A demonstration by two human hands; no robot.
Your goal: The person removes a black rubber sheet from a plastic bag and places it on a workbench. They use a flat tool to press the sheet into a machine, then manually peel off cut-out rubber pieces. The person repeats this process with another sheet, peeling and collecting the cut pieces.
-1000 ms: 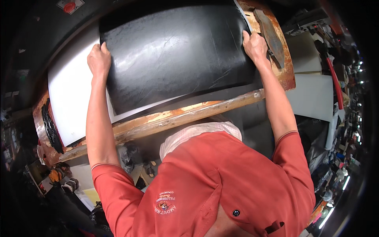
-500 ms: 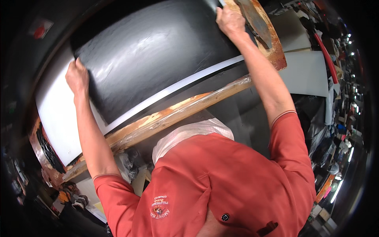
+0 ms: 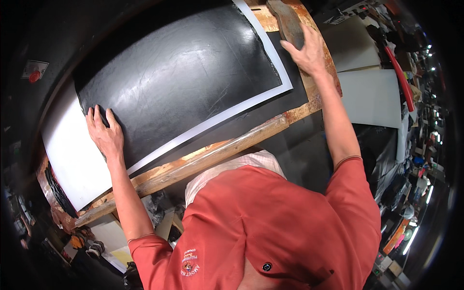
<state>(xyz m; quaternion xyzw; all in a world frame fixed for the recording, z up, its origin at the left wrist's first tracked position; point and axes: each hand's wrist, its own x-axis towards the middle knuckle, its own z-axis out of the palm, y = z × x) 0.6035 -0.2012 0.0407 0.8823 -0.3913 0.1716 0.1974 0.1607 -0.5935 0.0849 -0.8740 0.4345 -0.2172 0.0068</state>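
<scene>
A black sheet [image 3: 179, 72] with a faint textured, scratched surface lies over a white sheet, whose border [image 3: 212, 120] shows along its near and right edges. My left hand [image 3: 107, 134] rests open at the black sheet's left edge, fingers spread, beside the bare white part [image 3: 72, 145]. At the right, a long, curved, worn brown-grey piece [image 3: 286, 21], sole-like in outline, lies on the board. My right hand [image 3: 309, 53] is open at its near end, thumb apart from the fingers; whether they touch it I cannot tell.
Along the near side runs a wooden bar [image 3: 208, 159] wrapped in clear plastic. A red button [image 3: 34, 76] is on the dark machine at left. Pale sheets [image 3: 369, 96] and a red strip [image 3: 399, 79] are at right. Cluttered shelves lie beyond.
Both hands let go of the black sheet's edges. My left hand moved nearer and flattened; my right moved right, toward the curved piece. The white border at right came into sight.
</scene>
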